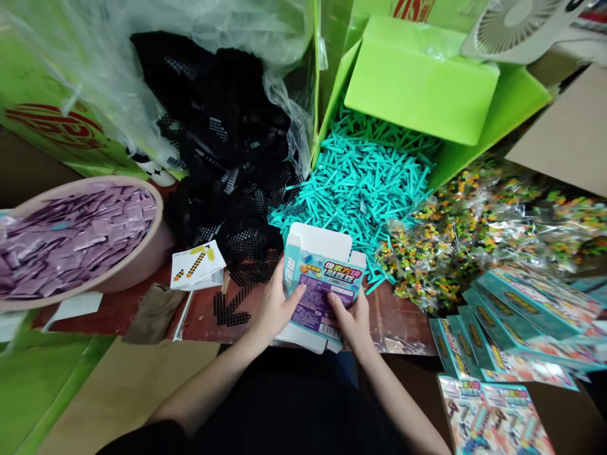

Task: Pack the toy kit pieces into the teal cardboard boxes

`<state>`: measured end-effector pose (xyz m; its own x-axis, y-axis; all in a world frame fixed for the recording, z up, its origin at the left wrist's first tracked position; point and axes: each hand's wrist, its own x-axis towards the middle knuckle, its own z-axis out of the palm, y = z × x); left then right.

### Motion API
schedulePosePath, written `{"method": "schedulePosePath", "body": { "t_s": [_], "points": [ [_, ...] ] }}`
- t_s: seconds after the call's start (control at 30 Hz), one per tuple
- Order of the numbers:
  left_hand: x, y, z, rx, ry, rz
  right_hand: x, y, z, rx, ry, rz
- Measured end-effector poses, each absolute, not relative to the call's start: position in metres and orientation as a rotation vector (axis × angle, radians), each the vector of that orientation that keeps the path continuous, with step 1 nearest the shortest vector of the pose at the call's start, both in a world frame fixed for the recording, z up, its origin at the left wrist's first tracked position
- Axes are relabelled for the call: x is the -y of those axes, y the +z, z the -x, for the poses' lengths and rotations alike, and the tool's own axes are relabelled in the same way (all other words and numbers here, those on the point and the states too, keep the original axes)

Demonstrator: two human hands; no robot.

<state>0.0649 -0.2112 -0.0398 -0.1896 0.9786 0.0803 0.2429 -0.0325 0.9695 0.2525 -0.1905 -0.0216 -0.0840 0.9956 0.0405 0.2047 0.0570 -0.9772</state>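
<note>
Bare forearms (203,385) reach up from the bottom of the view, over dark clothing. At 1 o'clock, a lime-green cardboard carton (493,126) lies tipped open, with loose teal plastic sticks (360,177) fanning out of it. At 11 o'clock, a large heap of black mesh sprues (213,114) rests against clear plastic sheeting. A pink basin (142,189) at 9 o'clock is full of purple sachets (76,240), and bagged multicoloured bricks (493,221) spread across 3 o'clock. All these supplies look plentiful.

At 4 o'clock, closed-looking teal-edged boxes (526,316) lie in an overlapping row, with flat printed cards (493,417) at 5 o'clock. A small printed sheet (196,265) lies on the counter (403,322) at 10 o'clock from the hands.

At the centre, a printed carton (322,291) stands partly formed, its white flaps unclosed and its contents hidden. The left hand (282,309) and right hand (346,319) are close together, fingers curled around its sides, gripping it.
</note>
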Motion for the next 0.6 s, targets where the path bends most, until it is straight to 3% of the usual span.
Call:
{"method": "schedulePosePath", "body": {
  "t_s": [0.2,0.37,0.6],
  "points": [
    [0.249,-0.017,-0.076,-1.232,1.246,-1.279,0.209,-0.017,-0.255,1.459,1.053,1.27],
    [0.249,-0.038,-0.049,-1.027,1.081,-1.127,0.216,-0.036,-0.251,1.243,1.192,1.152],
    [0.228,-0.055,-0.027,-1.038,1.197,-1.244,0.219,-0.056,-0.24,1.163,1.368,0.995]
  ]
}}
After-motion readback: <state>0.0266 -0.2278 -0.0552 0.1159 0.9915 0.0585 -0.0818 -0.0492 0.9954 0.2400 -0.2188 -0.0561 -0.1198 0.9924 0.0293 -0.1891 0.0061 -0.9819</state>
